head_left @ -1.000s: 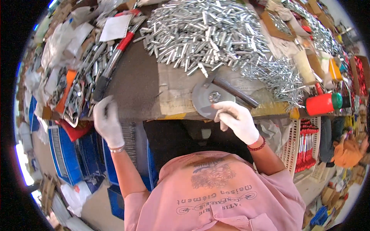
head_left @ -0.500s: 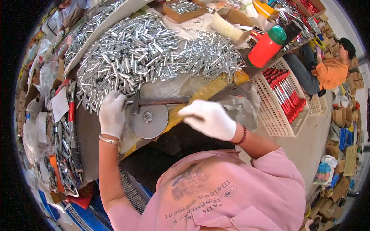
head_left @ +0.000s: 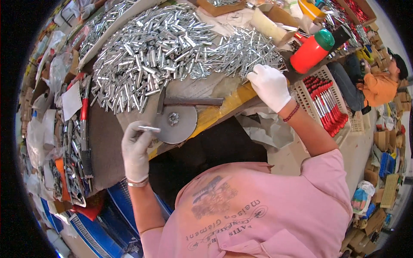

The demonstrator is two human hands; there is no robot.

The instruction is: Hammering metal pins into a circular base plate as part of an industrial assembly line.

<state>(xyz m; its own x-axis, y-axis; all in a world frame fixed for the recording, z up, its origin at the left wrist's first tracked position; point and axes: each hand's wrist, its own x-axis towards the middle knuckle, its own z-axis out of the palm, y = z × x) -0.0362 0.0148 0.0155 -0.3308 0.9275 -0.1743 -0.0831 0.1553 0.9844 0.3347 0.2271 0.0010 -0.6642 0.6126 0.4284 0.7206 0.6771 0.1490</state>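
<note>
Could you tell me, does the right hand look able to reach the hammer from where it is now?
Probably yes: the hammer lies uncovered, its handle pointing toward the side where the right hand is, and nothing visible stands between them.

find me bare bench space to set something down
The widest bare patch is brown bench top between the red-and-black bar and the left hand. A smaller strip lies between the hammer handle and the metal pile. Crowded: that pile and around the red bottle.

Hammer (head_left: 193,102) at far edge of disc (head_left: 184,129), tubes (head_left: 150,56) behind, pins (head_left: 245,51) right of tubes, bottle (head_left: 307,55) right of pins.
</note>
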